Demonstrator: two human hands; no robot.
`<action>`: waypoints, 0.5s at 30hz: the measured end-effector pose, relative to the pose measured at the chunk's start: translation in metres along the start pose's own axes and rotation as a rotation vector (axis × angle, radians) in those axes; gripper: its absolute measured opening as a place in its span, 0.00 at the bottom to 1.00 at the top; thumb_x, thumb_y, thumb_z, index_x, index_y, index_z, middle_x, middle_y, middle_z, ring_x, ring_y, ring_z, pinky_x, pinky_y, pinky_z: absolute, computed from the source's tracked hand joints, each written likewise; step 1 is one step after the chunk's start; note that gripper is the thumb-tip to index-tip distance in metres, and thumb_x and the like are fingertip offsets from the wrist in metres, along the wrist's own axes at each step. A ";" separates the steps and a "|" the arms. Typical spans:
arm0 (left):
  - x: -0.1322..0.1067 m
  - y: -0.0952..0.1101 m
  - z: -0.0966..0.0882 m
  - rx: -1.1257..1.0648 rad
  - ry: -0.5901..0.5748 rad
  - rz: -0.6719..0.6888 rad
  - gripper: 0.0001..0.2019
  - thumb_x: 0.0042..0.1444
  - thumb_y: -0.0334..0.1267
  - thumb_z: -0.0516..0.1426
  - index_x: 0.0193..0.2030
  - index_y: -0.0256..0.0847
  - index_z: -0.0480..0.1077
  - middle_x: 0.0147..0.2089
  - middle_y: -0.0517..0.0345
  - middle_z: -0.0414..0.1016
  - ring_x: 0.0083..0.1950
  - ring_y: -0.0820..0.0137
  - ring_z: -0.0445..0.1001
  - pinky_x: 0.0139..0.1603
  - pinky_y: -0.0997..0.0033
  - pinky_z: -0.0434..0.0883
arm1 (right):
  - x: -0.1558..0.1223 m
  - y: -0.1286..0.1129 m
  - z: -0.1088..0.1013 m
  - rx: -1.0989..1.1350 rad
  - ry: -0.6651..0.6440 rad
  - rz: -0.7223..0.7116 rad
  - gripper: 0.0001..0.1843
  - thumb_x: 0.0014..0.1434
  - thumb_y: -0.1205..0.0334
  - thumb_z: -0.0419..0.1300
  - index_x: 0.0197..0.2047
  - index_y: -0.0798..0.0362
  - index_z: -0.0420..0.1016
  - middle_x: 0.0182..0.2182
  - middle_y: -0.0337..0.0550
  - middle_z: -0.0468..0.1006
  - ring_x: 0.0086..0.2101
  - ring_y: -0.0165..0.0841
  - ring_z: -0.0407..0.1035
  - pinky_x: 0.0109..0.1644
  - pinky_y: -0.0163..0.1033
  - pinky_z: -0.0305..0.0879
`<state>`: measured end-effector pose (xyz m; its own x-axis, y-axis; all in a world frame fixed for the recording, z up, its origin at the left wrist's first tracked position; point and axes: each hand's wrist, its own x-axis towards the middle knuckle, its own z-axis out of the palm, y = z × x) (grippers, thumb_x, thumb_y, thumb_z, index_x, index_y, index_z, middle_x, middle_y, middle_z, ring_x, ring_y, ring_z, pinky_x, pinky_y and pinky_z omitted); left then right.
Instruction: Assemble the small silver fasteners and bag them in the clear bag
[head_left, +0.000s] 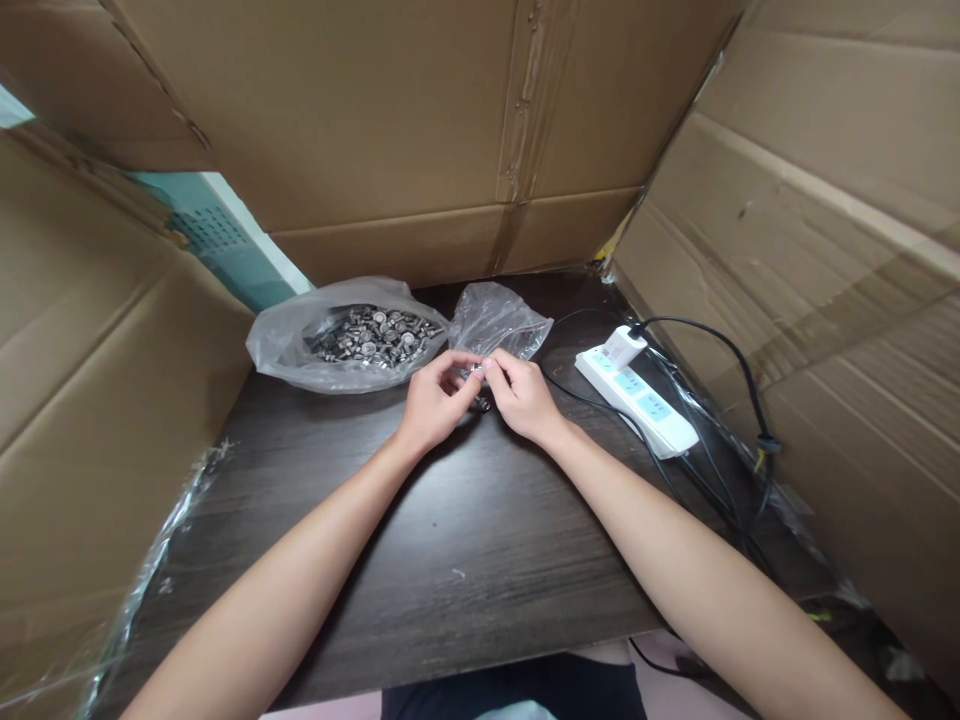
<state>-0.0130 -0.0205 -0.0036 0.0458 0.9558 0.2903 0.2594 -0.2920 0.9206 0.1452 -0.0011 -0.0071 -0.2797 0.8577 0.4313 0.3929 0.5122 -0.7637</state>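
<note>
My left hand (437, 402) and my right hand (521, 398) meet over the middle of the dark table, fingertips touching. Both are closed in a pinch around a small shiny metal part (475, 370), mostly covered by the fingers. Just below the fingertips, more small metal pieces (481, 405) show; whether they lie on the table or in the left hand I cannot tell. Left of my hands, an open clear plastic bag (281, 345) holds many small metal fittings (382, 335) with round heads. Right behind the fingers sits a smaller, crumpled clear bag (499, 312).
A white power strip (637, 405) with a plugged-in white adapter (624, 347) lies to the right. Black cables (720, 340) run around it. Cardboard walls (390, 120) enclose the back and both sides of the dark wooden table (442, 560).
</note>
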 end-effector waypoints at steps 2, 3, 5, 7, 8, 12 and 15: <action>0.000 0.001 0.001 -0.002 0.016 -0.011 0.12 0.59 0.43 0.62 0.43 0.37 0.77 0.35 0.56 0.79 0.27 0.75 0.68 0.27 0.76 0.65 | 0.000 0.000 -0.001 0.020 -0.005 0.008 0.18 0.72 0.54 0.49 0.30 0.51 0.62 0.24 0.37 0.66 0.26 0.29 0.59 0.33 0.37 0.54; -0.001 0.001 0.001 -0.004 0.022 -0.015 0.11 0.58 0.42 0.62 0.43 0.37 0.77 0.35 0.56 0.78 0.26 0.75 0.68 0.26 0.77 0.64 | 0.000 0.000 -0.001 0.025 -0.005 0.014 0.18 0.71 0.54 0.49 0.30 0.51 0.63 0.24 0.37 0.67 0.26 0.29 0.60 0.34 0.37 0.55; -0.001 0.002 0.001 -0.007 0.033 -0.017 0.11 0.58 0.42 0.62 0.43 0.38 0.76 0.34 0.56 0.78 0.26 0.75 0.67 0.26 0.77 0.64 | -0.001 0.000 -0.001 0.023 -0.001 0.027 0.18 0.71 0.54 0.50 0.30 0.51 0.64 0.24 0.37 0.67 0.26 0.30 0.60 0.34 0.37 0.55; -0.001 0.002 0.001 -0.009 0.040 -0.012 0.11 0.58 0.42 0.62 0.43 0.38 0.76 0.34 0.57 0.77 0.26 0.75 0.67 0.26 0.76 0.64 | -0.001 0.000 -0.001 0.017 0.003 0.038 0.18 0.71 0.53 0.51 0.29 0.51 0.63 0.23 0.37 0.66 0.26 0.29 0.60 0.33 0.37 0.54; -0.001 0.002 0.001 -0.009 0.038 -0.008 0.11 0.58 0.42 0.62 0.43 0.38 0.75 0.34 0.57 0.77 0.26 0.75 0.67 0.26 0.76 0.64 | -0.001 0.000 -0.001 0.017 0.003 0.038 0.19 0.71 0.53 0.51 0.29 0.51 0.62 0.23 0.36 0.66 0.25 0.29 0.59 0.33 0.37 0.54; -0.001 0.001 0.000 -0.020 0.014 0.000 0.10 0.60 0.41 0.60 0.43 0.38 0.75 0.39 0.55 0.78 0.30 0.75 0.70 0.31 0.75 0.67 | 0.000 0.000 -0.001 0.037 -0.009 0.003 0.19 0.70 0.53 0.51 0.28 0.51 0.62 0.23 0.36 0.66 0.25 0.29 0.59 0.33 0.37 0.54; -0.001 0.000 -0.001 -0.021 -0.001 -0.001 0.10 0.62 0.41 0.58 0.45 0.37 0.74 0.43 0.53 0.79 0.33 0.73 0.72 0.35 0.73 0.70 | -0.001 -0.002 -0.001 0.051 -0.019 -0.012 0.18 0.70 0.54 0.51 0.29 0.51 0.64 0.24 0.37 0.68 0.26 0.29 0.60 0.34 0.37 0.56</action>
<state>-0.0139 -0.0211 -0.0037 0.0460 0.9563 0.2889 0.2396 -0.2913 0.9261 0.1454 -0.0026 -0.0054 -0.3005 0.8504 0.4319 0.3444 0.5190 -0.7823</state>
